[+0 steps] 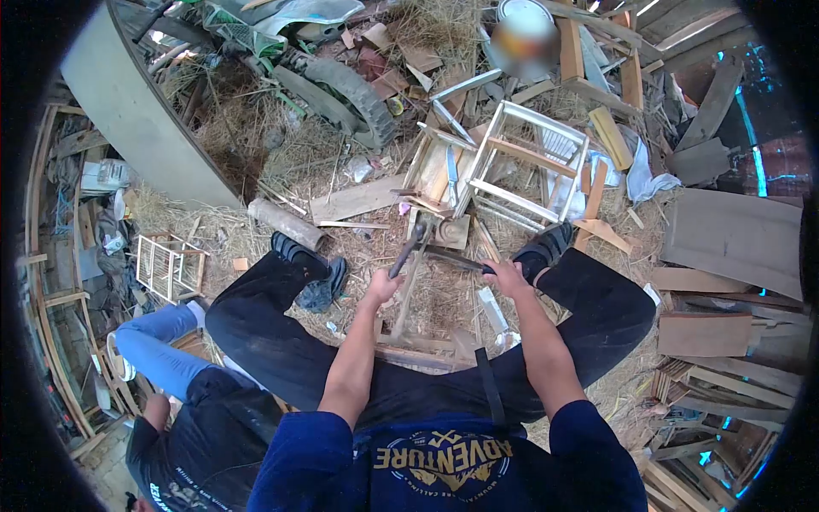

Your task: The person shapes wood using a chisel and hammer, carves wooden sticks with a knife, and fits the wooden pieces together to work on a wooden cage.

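Note:
My left hand [384, 287] is closed around the dark handle of a hammer-like tool [408, 250]. My right hand [509, 279] grips a dark bar-like tool [456, 258] that points left. The two tools meet between my feet; whether they are joined I cannot tell. Just beyond their ends lies a small wooden block [452, 231]. A thin wooden strip [411, 290] runs from the meeting point toward me. Farther out sit a shallow wooden box [433, 171] with a blue-handled tool [452, 173] in it and a white slatted wooden frame [525, 158].
Straw and loose boards cover the floor. A log [288, 224] lies by my left foot, with a wheel [350, 101] farther off. Boards [704, 333] are piled at the right. Another person [200, 427] sits close on my left, near a small wooden crate [171, 266].

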`<state>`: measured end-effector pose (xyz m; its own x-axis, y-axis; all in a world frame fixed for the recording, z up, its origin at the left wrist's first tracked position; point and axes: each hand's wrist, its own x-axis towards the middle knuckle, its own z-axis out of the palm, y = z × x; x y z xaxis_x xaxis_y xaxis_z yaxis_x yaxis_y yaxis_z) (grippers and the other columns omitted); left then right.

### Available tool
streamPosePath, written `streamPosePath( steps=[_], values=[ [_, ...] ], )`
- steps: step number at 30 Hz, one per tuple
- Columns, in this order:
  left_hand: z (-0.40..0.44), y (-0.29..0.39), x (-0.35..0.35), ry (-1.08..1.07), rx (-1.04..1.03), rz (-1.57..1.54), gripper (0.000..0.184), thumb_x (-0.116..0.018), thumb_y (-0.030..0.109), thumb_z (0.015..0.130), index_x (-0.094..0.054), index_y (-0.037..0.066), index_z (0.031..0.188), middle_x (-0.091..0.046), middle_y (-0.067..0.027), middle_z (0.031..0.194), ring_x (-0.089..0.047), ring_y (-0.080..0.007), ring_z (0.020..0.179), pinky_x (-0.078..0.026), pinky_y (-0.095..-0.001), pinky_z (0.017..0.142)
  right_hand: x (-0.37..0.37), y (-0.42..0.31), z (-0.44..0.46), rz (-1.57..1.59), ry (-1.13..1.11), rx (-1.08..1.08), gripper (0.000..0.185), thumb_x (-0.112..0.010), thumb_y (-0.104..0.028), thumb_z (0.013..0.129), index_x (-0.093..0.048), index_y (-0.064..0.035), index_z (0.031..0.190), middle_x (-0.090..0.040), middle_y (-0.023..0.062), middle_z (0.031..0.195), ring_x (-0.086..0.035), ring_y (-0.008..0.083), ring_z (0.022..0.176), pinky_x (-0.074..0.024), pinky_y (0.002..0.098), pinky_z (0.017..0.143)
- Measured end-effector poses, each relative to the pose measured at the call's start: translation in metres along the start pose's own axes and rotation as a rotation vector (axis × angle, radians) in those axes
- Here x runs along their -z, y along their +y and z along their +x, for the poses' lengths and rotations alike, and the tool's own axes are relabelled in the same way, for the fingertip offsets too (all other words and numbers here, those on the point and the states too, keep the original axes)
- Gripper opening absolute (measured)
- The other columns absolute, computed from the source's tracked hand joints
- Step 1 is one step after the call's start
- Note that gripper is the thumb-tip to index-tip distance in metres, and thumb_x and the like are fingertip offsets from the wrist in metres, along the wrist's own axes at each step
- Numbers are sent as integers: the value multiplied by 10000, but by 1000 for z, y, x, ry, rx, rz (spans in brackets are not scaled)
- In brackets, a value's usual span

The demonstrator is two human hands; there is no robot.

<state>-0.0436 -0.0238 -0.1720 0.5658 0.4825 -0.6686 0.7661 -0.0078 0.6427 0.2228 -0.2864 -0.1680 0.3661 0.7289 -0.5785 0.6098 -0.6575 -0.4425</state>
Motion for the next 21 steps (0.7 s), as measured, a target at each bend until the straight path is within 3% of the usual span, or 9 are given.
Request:
streamPosePath(
  steps=[4, 5, 7, 10, 13, 17, 18, 20, 21],
  values=[
    [3, 26, 28, 9, 111, -166, 222, -620, 221, 863, -585, 25, 764, -559, -57, 614, -535, -127, 530, -422, -336, 467, 14, -5, 5, 107, -17, -7, 460, -600, -439, 934, -527, -235, 1340, -665, 167, 1152, -603, 342, 1119, -382, 496, 963],
    [10, 12, 26, 141, -59, -154, 237, -598, 213, 876, -556, 34, 727, -533, -36, 583, -517, -124, 474, -417, -338, 433, 18, -8, 6, 132, -5, -24, 474, -590, -457, 935, -522, -226, 1344, -670, 169, 1141, -614, 349, 1104, -400, 490, 950],
    [7, 24, 43, 172, -14, -141, 258, -604, 240, 860, -572, 17, 734, -533, -34, 573, -515, -132, 495, -425, -352, 472, 21, -11, 8, 184, 10, -64, 505, -571, -495, 938, -510, -209, 1350, -680, 175, 1119, -636, 362, 1075, -435, 477, 924],
    [-16, 71, 73, 214, 3, -160, 255, -612, 235, 863, -574, 9, 751, -510, -20, 560, -505, -118, 506, -422, -351, 487, 12, -8, 11, 165, 70, -82, 527, -545, -526, 943, -508, -192, 1348, -690, 174, 1078, -645, 372, 1045, -448, 457, 919],
    [-26, 94, 77, 281, -60, -236, 222, -600, 204, 892, -576, 9, 788, -493, 3, 568, -477, -91, 509, -393, -321, 467, 2, -3, 11, 148, 40, -84, 540, -504, -556, 953, -492, -204, 1361, -660, 183, 1163, -614, 379, 1105, -427, 470, 959],
    [-10, 74, 37, 244, -100, -418, 206, -626, 200, 888, -580, 15, 810, -514, -1, 594, -482, -70, 540, -398, -303, 480, -2, -4, 12, 125, -2, -119, 553, -476, -572, 958, -476, -208, 1375, -628, 196, 1229, -586, 386, 1147, -418, 477, 970],
    [16, 31, 6, 340, -129, -272, 207, -646, 206, 870, -595, 8, 842, -519, -21, 592, -514, -97, 548, -420, -313, 499, -4, -6, 9, 119, -1, -124, 547, -474, -568, 961, -474, -213, 1376, -632, 202, 1213, -591, 393, 1134, -423, 486, 959],
    [20, 29, -16, 156, 165, -230, 209, -657, 209, 849, -625, 4, 872, -571, -76, 612, -580, -169, 537, -458, -350, 497, -2, -3, 13, 102, 23, -125, 535, -468, -560, 965, -470, -222, 1380, -642, 216, 1182, -600, 406, 1107, -434, 504, 936],
    [31, 20, -17, 173, 64, -119, 203, -655, 203, 843, -632, 4, 874, -584, -96, 620, -593, -193, 529, -463, -358, 482, 17, -12, 9, 73, -42, -109, 501, -465, -536, 974, -466, -235, 1375, -654, 240, 1121, -613, 431, 1058, -451, 524, 900]
  ],
)
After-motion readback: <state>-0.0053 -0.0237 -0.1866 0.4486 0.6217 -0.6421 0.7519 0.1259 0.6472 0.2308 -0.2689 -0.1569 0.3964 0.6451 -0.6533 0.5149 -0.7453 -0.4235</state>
